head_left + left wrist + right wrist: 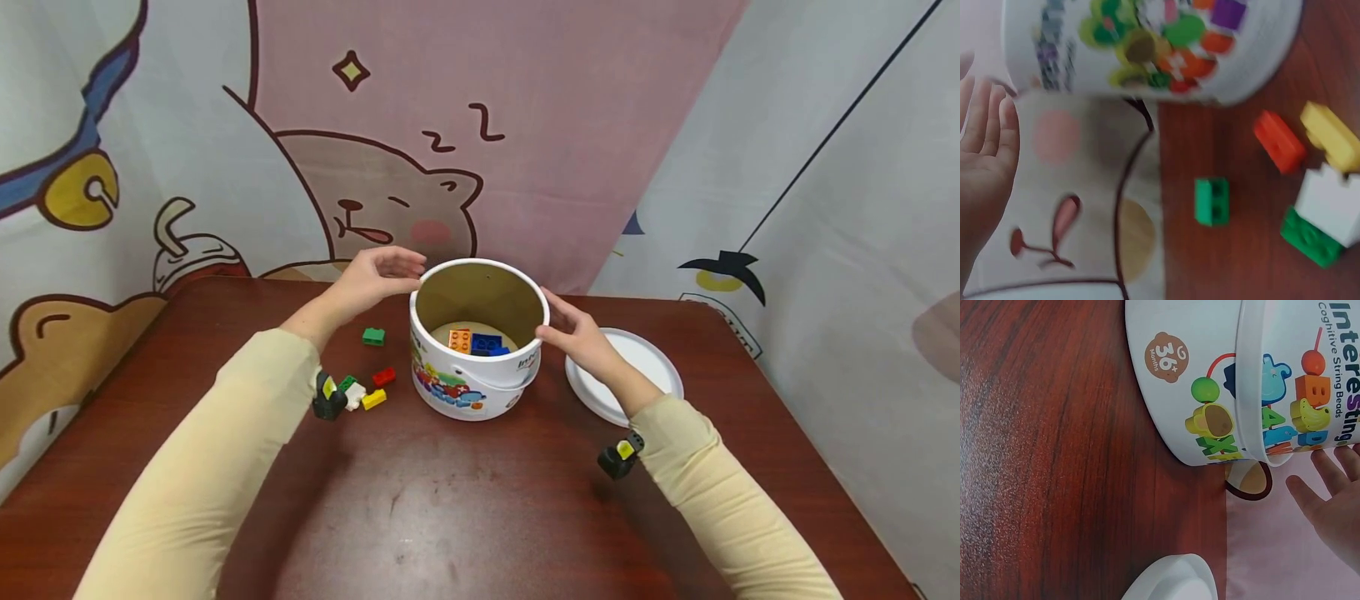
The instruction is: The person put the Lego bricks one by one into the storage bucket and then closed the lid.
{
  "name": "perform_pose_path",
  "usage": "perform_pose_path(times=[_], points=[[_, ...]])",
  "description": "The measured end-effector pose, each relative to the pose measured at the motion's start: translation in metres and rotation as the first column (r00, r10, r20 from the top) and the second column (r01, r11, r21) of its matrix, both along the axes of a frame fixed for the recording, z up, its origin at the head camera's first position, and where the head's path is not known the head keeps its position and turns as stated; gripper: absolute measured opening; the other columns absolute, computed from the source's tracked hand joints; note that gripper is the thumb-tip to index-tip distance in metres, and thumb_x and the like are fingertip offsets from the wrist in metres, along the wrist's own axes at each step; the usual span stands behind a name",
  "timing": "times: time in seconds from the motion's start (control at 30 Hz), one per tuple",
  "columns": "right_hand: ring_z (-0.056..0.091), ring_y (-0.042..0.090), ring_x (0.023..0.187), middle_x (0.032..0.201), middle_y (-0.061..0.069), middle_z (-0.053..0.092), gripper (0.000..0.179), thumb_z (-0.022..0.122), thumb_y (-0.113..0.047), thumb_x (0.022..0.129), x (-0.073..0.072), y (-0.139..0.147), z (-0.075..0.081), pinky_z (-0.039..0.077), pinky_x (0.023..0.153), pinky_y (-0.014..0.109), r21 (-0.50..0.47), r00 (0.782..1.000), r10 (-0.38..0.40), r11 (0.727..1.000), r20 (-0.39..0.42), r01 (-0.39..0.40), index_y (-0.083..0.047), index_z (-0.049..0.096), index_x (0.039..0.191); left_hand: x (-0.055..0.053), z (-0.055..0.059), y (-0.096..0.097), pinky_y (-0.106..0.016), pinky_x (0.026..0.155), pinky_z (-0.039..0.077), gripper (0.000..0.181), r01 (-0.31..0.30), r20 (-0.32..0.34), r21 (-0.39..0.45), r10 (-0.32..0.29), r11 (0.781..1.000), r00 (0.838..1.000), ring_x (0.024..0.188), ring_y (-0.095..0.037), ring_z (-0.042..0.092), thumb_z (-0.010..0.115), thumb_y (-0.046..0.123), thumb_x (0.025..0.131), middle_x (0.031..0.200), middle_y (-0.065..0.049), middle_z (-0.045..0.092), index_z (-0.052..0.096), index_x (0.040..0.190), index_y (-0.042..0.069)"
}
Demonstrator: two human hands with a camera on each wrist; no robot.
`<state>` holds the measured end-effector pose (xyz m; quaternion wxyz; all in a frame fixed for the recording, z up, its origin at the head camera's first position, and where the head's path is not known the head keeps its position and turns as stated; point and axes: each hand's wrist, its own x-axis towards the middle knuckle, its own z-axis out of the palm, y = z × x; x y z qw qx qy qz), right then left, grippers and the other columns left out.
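Note:
A white bucket (468, 392) with printed coloured pictures stands upright on the table, its top uncovered. Inside it lie an orange toy brick (460, 340) and blue toy bricks (486, 343). My left hand (377, 275) is at the bucket's left rim, fingers fairly straight; whether it touches is unclear. On the other side, my right hand (581, 337) has its thumb at the rim and its fingers extended along the outer wall. The right wrist view shows those fingertips (1297, 484) by the printed side. Neither hand visibly grips anything.
Left of the bucket lie a green brick (372, 337), a red brick (384, 377), a yellow brick (373, 400), a white brick (355, 397) and another green brick (1311, 237). A round white lid (652, 367) rests on the table (450, 517) at the right. Behind hangs a printed cloth (562, 125).

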<state>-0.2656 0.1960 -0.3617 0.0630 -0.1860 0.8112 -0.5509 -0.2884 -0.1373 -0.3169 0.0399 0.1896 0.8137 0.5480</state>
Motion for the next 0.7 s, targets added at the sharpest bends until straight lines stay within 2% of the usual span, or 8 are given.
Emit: perform_pose_path(times=[0.1,0.2,0.43,0.7], points=[[0.038,0.036,0.133,0.150,0.018,0.031,0.067,0.060,-0.014,0.091,0.000,0.001,0.000,0.045,0.092,0.021,0.002,1.000,-0.002,1.000,0.000,0.002,-0.009,0.025,0.148,-0.004,-0.013,-0.014,-0.039,0.098,0.045,0.040,-0.062,0.038,-0.030,0.063,0.998,0.997,0.111,-0.024,0.055,0.063,0.015,0.088,0.122,-0.020,0.058,0.055,0.125,0.002],[0.038,0.036,0.134,0.150,0.018,0.031,0.067,0.060,-0.013,0.091,-0.001,0.001,0.000,0.045,0.092,0.019,-0.003,1.000,-0.004,1.000,0.004,0.004,-0.009,0.025,0.148,-0.006,-0.029,-0.028,-0.041,0.100,0.043,0.041,-0.100,0.080,-0.061,0.105,0.993,0.991,0.112,-0.025,0.054,0.063,0.018,0.089,0.123,-0.021,0.058,0.054,0.126,0.002],[0.036,0.035,0.135,0.151,0.017,0.030,0.067,0.060,-0.011,0.091,-0.002,0.002,-0.003,0.044,0.091,0.015,-0.017,1.000,-0.011,1.000,0.001,0.011,-0.007,0.026,0.148,-0.013,-0.065,-0.048,-0.044,0.100,0.043,0.043,-0.105,0.131,-0.139,0.124,0.985,0.984,0.114,-0.030,0.053,0.062,0.017,0.089,0.125,-0.024,0.056,0.053,0.127,0.000],[0.036,0.035,0.135,0.151,0.016,0.030,0.069,0.063,-0.018,0.090,-0.002,0.000,-0.003,0.038,0.103,0.042,-0.018,1.000,-0.006,1.000,-0.010,0.006,-0.008,0.026,0.148,-0.018,-0.094,-0.058,-0.046,0.099,0.041,0.045,-0.083,0.145,-0.259,0.124,0.962,0.982,0.112,-0.034,0.052,0.065,0.012,0.085,0.124,-0.024,0.057,0.054,0.125,-0.004]])
